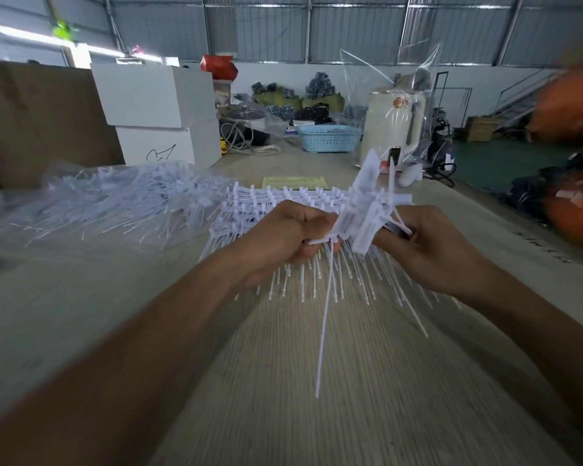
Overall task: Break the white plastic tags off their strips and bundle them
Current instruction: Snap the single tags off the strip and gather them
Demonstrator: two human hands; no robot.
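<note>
Left hand [285, 235]: fingers curled round tag stems. Right hand [431, 245]: fingers curled, gripping the strip [360, 210] of tags, held between both fists above the table [283, 381]. One loose tag [325, 317] hangs toward 6 o'clock. Stack of unbroken strips [273, 205]: just behind my hands, 12 o'clock. Bagged heap of tags [115, 203]: 10 o'clock. Step, as I judge: snapping tags off. Next: a firm twist, keeping freed stems gathered.
</note>
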